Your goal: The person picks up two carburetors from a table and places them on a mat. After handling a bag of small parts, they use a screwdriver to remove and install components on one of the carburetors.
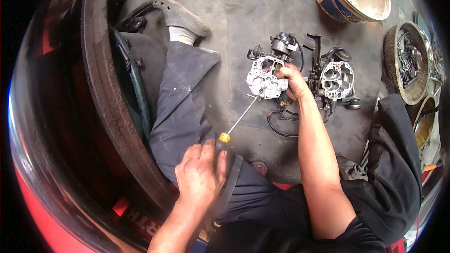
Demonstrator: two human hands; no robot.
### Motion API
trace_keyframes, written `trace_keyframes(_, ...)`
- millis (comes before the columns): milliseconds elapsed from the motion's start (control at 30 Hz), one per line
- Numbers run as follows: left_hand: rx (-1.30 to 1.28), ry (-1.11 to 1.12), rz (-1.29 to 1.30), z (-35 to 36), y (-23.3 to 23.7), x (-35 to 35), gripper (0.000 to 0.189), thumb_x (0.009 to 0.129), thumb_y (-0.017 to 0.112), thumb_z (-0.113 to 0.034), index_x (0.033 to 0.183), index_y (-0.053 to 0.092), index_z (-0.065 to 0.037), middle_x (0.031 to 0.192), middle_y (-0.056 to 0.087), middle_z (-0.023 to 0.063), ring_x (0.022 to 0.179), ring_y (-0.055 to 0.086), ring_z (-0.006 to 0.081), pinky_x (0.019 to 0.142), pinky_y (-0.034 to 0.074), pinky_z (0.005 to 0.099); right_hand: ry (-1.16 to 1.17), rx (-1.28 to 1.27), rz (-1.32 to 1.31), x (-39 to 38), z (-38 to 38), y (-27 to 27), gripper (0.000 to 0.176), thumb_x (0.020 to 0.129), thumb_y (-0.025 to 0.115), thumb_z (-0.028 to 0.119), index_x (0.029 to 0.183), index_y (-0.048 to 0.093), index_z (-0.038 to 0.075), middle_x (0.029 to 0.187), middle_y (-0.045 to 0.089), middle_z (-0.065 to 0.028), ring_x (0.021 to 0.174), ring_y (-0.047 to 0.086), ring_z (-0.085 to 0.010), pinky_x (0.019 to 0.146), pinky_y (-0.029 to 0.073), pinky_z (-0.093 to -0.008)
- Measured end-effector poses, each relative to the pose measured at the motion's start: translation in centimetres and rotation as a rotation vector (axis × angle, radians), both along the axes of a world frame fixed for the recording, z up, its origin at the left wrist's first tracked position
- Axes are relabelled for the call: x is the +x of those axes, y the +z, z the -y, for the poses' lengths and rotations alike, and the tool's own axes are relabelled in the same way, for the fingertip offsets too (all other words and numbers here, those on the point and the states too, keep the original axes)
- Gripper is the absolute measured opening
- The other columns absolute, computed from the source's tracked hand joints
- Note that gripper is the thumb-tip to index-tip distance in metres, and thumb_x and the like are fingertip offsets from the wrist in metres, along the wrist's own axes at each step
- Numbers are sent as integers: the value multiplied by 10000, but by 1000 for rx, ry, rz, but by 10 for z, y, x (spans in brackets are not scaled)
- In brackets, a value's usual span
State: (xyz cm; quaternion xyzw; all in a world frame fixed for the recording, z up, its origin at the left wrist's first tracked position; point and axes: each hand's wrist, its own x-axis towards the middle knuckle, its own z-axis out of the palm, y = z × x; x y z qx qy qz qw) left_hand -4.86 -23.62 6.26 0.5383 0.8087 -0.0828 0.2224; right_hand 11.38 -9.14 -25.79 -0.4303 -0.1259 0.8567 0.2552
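A metal engine part point(336, 80) lies on the grey floor point(262, 9). A bucket point(335, 4) and a round basket point(390, 51) stand nearby.

the person wore a black short-sleeved top point(276, 236), and the left hand point(200, 172) and right hand point(297, 82) were bare. the left trouser leg point(180, 86) was dark gray, loose at the hem, creased, and dotted with small whitish specks. the right trouser leg point(391, 159) looked darker, nearly black, with deep folds. at the far left was a gray-brown clog point(180, 18) with round holes, over a pale gray sock point(181, 35).
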Motion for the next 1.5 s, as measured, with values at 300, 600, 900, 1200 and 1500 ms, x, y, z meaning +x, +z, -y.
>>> trace_keyframes(300,2,-61,-10,-9,-1,-1,319,860,745,-203,1104,683,-7,855,653,164,800,674,356,718,549,449,2,-12,8,1,0,6,415,692,602,48,1094,643,-44,964,712,-122,845,682,-229,801,568,-345)
trace_keyframes(600,50,-97,-51,-26,13,12,325,839,760,-188,1091,674,-2,899,675,174,826,683,360,742,556,440,-63,-54,-53,0,2,-18,437,734,611,105,1160,607,8,1035,686,-109,934,674,-240,825,569,-427)
trace_keyframes(900,288,163,-58,-16,32,-13,302,825,761,-118,1092,659,-18,929,683,174,855,674,379,779,539,436,-188,-134,-10,-33,-9,46,408,933,632,287,1258,579,47,1197,691,-150,1067,696,-321,893,560,-576)
trace_keyframes(1200,320,318,-82,2,39,-29,298,829,765,-95,1090,660,4,956,704,185,889,696,358,813,538,406,-397,-208,188,-81,7,20,854,945,682,317,1586,192,38,1426,526,-176,1133,634,-279,840,550,-504)
trace_keyframes(1500,316,351,-58,-9,27,-35,314,845,770,-113,1105,659,24,973,709,197,897,709,327,811,545,389,-711,-243,28,-91,20,43,1006,973,672,447,1612,-36,128,1578,344,-148,1304,527,-320,1025,444,-573)
